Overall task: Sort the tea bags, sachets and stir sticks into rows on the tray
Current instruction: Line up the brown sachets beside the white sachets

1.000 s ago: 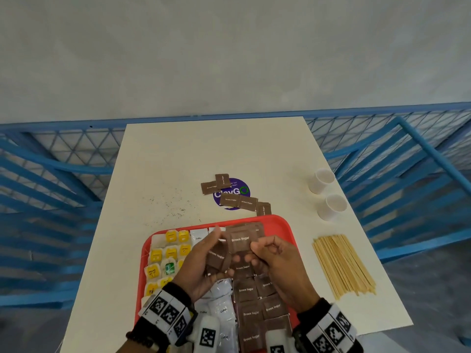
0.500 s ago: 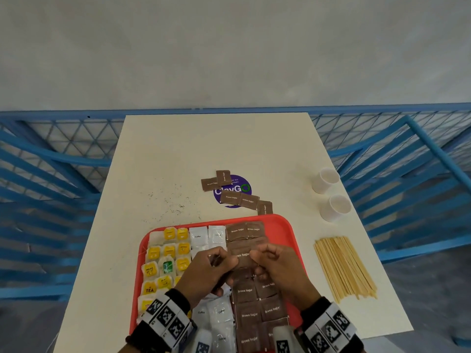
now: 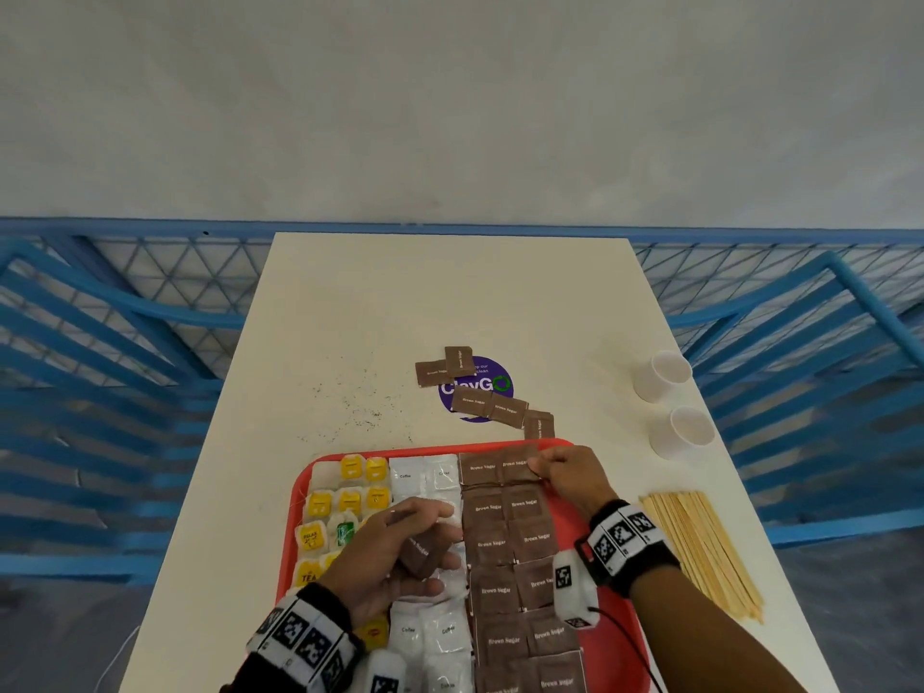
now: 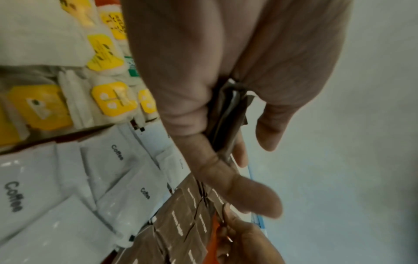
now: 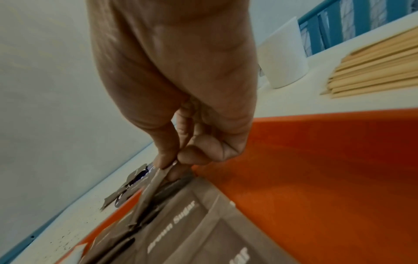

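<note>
Cream counter [image 3: 380, 302] carries: red tray [image 3: 607, 637] at near edge; 5 brown sugar sachets [image 3: 492, 405] over a purple sticker [image 3: 492, 381]; 2 white cups [image 3: 662, 375] right; stir sticks [image 3: 700, 542] beside tray; dark specks [image 3: 360, 412].

Both forearms are showing bare, no sleeves. Left hand [image 3: 395, 547] is wearing a black wristband [image 3: 305, 642] behind the grip, carrying white blocks printed with black square marker codes. Right hand [image 3: 575, 475] is wearing a matching band [image 3: 625, 542]; a white marker-tagged camera pod [image 3: 572, 590] is hanging under that wrist, a thin black cable trailing back.
</note>
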Tool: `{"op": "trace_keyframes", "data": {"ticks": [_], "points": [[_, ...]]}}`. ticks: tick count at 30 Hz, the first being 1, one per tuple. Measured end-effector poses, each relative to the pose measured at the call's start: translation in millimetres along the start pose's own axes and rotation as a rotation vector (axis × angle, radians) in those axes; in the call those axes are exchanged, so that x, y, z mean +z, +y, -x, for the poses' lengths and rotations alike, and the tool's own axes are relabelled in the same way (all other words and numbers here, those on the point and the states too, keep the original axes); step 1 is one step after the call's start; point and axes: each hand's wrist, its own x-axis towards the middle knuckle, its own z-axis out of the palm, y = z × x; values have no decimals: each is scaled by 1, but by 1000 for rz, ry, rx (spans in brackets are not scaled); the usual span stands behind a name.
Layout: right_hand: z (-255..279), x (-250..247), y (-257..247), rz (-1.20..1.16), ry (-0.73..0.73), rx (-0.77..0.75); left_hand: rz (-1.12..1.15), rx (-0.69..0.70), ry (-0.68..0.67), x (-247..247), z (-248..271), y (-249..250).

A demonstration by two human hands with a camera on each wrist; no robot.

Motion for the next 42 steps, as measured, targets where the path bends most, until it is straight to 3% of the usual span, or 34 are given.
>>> {"op": "trace_keyframes", "data": {"ticks": [3, 7, 15, 19, 22, 27, 29, 32, 36, 42], "points": [[3, -2, -3, -7, 9, -38, 32, 20, 10, -6, 3, 4], [16, 3, 1, -26, -89, -14, 52, 34, 21, -12, 3, 6], [4, -4, 4, 33, 19, 8, 36, 10, 3, -10, 1, 0], [0, 5, 11, 124, 174, 50, 52, 8, -21, -10, 2, 1], [1, 9, 13, 137, 181, 60, 120, -8, -65, -12, 4, 2], [26, -2, -8, 135, 220, -98, 253, 18, -179, -10, 7, 9], [53, -1, -28, 81, 86, -190, 202, 49, -189, -4, 6, 12], [100, 8, -57, 9, -272, -223, -23, 119, -133, 12, 3, 13], [119, 6, -61, -126, -235, -263, -238, 221, -43, 31, 6, 13], [124, -10, -53, -46, -262, -298, -385, 305, -27, 28, 8, 15]]}}
